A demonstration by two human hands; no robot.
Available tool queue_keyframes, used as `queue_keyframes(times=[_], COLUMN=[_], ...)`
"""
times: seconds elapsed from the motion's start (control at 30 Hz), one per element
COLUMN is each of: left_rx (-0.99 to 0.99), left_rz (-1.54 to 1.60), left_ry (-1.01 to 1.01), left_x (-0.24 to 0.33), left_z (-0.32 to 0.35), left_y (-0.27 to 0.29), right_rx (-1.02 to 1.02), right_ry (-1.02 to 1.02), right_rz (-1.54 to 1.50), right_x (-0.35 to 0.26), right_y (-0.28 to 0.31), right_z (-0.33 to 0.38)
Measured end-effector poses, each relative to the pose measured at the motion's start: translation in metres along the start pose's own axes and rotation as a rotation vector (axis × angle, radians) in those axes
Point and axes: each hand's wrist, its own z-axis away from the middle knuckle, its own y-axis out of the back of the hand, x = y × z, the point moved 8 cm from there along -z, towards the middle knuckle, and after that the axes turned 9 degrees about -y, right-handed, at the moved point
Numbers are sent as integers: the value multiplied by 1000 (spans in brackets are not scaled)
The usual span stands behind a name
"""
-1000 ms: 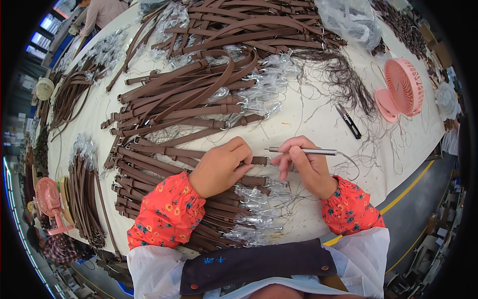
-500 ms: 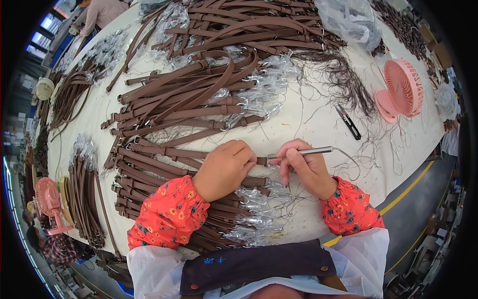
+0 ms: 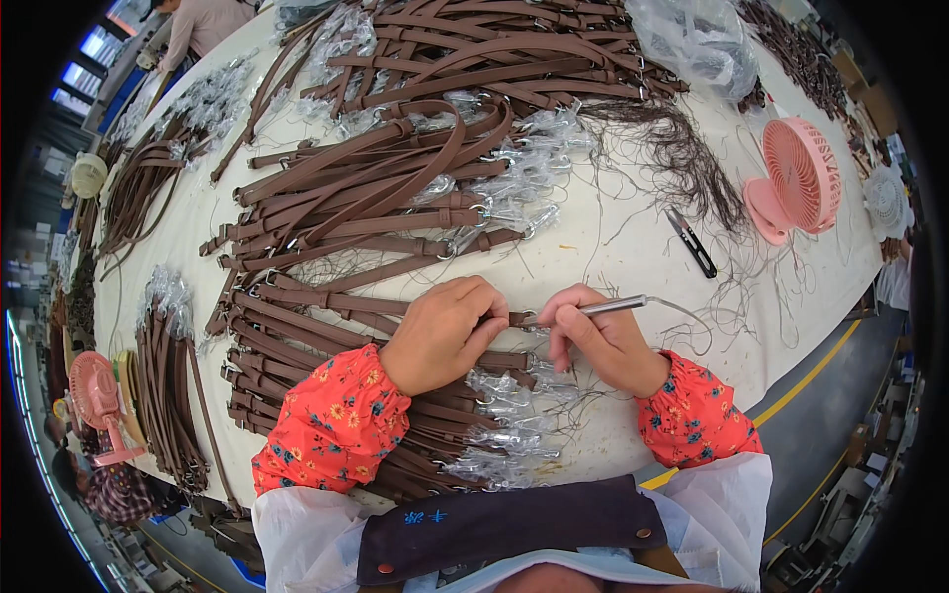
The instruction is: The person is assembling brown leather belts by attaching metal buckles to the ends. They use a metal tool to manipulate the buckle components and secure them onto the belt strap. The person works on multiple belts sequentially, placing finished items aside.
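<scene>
My left hand (image 3: 443,331) is closed on a brown strap (image 3: 518,319), whose short end sticks out past the fingers toward the right. A slim metal pen-shaped tool (image 3: 615,304) with a thin grey cord at its back end is held in my right hand (image 3: 605,341). The tool's front end reaches the strap end beside the left fingers; its exact tip is too small to make out. Under and around my left hand lie several more brown straps (image 3: 287,341) with metal buckles. Their clasps are wrapped in clear plastic (image 3: 504,435).
Black-handled thread snips (image 3: 694,244) lie right of my hands, near a tangle of dark thread (image 3: 682,163). A pink fan (image 3: 799,176) stands at the right, another pink fan (image 3: 96,395) at the left. More brown straps (image 3: 494,49) are heaped at the back.
My right hand has shifted slightly left with the tool, bringing its front end closer to the strap. The left hand has hardly moved.
</scene>
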Motion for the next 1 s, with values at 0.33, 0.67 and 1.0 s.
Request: queue_keyframes(times=[0.33, 0.67, 1.0], left_rx=[-25, 37, 46], left_rz=[10, 101, 15], left_ry=[0, 173, 62], left_x=[-2, -3, -5], left_z=[1, 0, 2], left_y=[-1, 4, -2], right_rx=[1, 50, 12], right_ry=[-15, 100, 26], right_rz=[11, 5, 14], right_x=[1, -1, 1], right_y=[-1, 5, 1], right_z=[0, -1, -2])
